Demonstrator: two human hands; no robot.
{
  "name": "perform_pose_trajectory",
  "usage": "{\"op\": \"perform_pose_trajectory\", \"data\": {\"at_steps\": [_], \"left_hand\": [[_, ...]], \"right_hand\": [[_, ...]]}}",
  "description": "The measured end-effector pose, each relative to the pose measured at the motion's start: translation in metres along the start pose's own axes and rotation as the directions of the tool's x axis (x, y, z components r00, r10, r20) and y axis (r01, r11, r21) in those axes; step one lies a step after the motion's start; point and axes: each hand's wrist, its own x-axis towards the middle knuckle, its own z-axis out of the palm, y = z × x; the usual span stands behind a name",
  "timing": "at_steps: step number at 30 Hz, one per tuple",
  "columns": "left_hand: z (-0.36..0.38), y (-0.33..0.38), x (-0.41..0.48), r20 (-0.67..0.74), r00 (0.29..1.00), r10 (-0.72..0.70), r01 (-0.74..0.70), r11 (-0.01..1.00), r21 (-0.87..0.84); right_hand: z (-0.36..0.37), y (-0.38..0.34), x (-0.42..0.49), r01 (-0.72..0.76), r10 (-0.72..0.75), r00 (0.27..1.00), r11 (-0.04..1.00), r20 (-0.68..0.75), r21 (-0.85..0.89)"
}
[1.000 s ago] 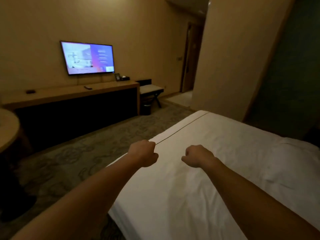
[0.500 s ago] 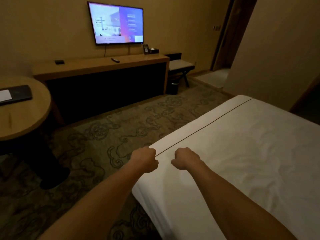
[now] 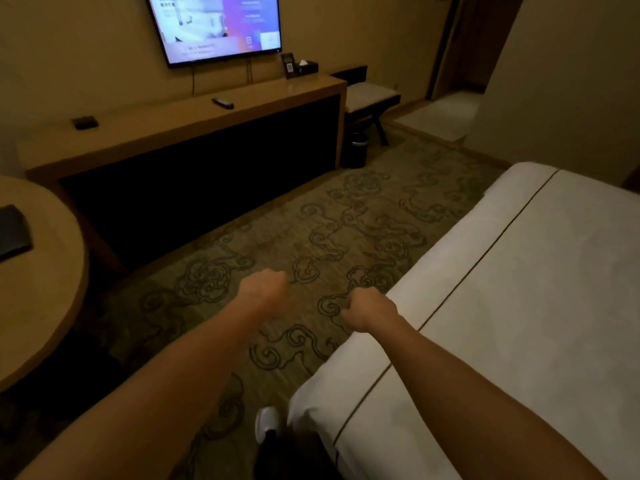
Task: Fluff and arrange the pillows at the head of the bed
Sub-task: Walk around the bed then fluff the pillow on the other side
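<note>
No pillow is in view. The bed (image 3: 540, 306), under a white cover with a thin dark piping line, fills the lower right. Both my arms stretch forward. My left hand (image 3: 264, 289) is curled into a fist over the carpet, left of the bed, and holds nothing. My right hand (image 3: 370, 308) is also a fist holding nothing, right at the bed's near-left edge, just above the cover.
Patterned carpet (image 3: 311, 237) lies between the bed and a long wooden console (image 3: 194, 129) under a wall TV (image 3: 218, 26). A round wooden table (image 3: 45, 285) with a dark folder stands at the left. A stool (image 3: 370, 98) and a dark bin (image 3: 356, 150) sit near the doorway. My shoe (image 3: 266, 422) shows below.
The view has swung left and downward, so the bed has slid to the right and the pillow end is out of sight. Both fists now hover nearer the bed's edge and the carpet.
</note>
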Motion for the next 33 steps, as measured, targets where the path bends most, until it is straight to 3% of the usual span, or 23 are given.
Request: {"op": "perform_pose_trajectory", "data": {"at_steps": [6, 8, 14, 24, 30, 33], "left_hand": [[-0.010, -0.023, 0.145, 0.043, 0.991, 0.125, -0.126, 0.991, 0.046], [-0.026, -0.023, 0.215, 0.083, 0.983, 0.165, -0.170, 0.983, 0.063], [-0.110, 0.017, 0.416, 0.029, 0.932, 0.361, -0.363, 0.927, 0.095], [-0.178, 0.179, 0.768, 0.062, 0.763, 0.643, -0.646, 0.758, 0.088], [-0.245, 0.321, 0.964, 0.110, 0.707, 0.698, -0.707, 0.701, 0.093], [-0.258, 0.405, 1.028, 0.150, 0.616, 0.773, -0.788, 0.606, 0.108]], "right_hand": [[-0.037, -0.023, 0.148, -0.080, 0.080, 0.997, 0.996, -0.005, 0.028], [-0.068, -0.028, 0.210, -0.130, 0.129, 0.992, 0.990, 0.009, 0.061], [-0.191, -0.015, 0.343, -0.221, 0.226, 0.966, 0.974, -0.123, 0.055], [-0.364, 0.120, 0.588, -0.491, 0.502, 0.832, 0.864, -0.235, 0.111], [-0.483, 0.216, 0.695, -0.608, 0.639, 0.722, 0.769, -0.266, 0.198], [-0.529, 0.278, 0.736, -0.667, 0.712, 0.652, 0.702, -0.260, 0.250]]}}
